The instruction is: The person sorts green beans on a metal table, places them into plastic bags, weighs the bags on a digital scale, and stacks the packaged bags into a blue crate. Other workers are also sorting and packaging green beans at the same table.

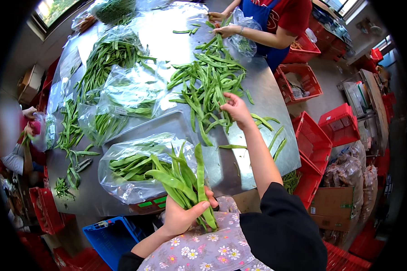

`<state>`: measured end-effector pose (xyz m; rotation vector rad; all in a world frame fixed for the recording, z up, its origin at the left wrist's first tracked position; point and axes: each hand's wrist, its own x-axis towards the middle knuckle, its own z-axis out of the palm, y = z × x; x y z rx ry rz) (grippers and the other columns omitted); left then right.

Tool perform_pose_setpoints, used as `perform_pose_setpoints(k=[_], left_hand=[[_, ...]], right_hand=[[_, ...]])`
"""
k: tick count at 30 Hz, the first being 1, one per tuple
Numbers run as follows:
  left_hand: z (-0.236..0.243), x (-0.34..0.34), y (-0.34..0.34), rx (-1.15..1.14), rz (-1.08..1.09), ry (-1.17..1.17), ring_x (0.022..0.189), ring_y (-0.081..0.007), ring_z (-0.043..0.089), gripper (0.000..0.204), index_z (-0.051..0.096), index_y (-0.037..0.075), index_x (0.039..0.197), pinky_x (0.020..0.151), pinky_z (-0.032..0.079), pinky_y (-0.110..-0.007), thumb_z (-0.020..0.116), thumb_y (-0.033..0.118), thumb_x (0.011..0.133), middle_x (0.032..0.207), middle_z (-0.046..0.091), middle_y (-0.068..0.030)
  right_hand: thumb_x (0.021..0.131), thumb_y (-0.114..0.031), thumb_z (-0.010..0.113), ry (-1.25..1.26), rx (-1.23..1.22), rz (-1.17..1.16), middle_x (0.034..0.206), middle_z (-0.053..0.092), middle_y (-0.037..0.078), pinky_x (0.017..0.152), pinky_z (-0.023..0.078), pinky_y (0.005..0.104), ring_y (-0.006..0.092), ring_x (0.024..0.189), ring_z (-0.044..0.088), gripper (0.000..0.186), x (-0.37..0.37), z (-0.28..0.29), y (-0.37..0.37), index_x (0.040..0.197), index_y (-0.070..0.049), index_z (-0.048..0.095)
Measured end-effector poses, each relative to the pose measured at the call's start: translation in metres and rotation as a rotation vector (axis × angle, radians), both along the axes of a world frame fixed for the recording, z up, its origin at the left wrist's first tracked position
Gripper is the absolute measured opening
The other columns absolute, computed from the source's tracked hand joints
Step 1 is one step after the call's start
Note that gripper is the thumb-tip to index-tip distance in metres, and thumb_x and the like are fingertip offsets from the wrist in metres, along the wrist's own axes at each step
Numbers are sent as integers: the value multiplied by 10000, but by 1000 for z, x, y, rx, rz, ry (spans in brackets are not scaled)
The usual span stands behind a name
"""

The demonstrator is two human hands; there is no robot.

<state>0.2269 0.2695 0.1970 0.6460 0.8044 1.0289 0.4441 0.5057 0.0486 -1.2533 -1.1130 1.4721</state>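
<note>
My left hand is wrapped round a bunch of flat green beans, which stick up in front of my flowered apron. Out over the metal table, my right hand pinches a bean at the near right edge of a big loose pile of flat green beans. Just beyond the left hand, an open clear plastic bag with more beans in it rests on a scale with green displays. The bunch overlaps the bag's right side. A metal tray lies behind that bag.
Filled bean bags and another bean heap cover the table's left half. Across the table a co-worker's hands hold beans; another person works at the far left. Red crates stand along the right, a blue crate below the near edge.
</note>
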Motion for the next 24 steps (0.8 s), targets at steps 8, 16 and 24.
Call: perform_pose_setpoints(k=[8,16,24], left_hand=[[-1,0,1,-2,12,-22,851,-204,624,235,511,-54,1040,759,519,-345,552,-61,809,932,590,-113],[0,5,5,-44,-8,31,791,-221,623,261,514,-45,1010,706,522,-355,604,-16,767,915,578,-114],[-12,3,2,-81,-145,-215,841,-223,614,404,396,11,1134,774,506,-387,578,-67,781,918,580,-125]], right_hand=[[734,-93,651,-634,30,-212,1017,617,119,771,486,310,209,866,613,510,47,-60,21,1210,6,494],[770,-45,570,-724,135,-337,898,665,118,779,489,296,181,847,639,227,61,-63,-14,980,25,621],[759,-156,642,-836,184,-282,887,654,128,727,483,362,277,825,625,208,41,-69,-17,929,-37,633]])
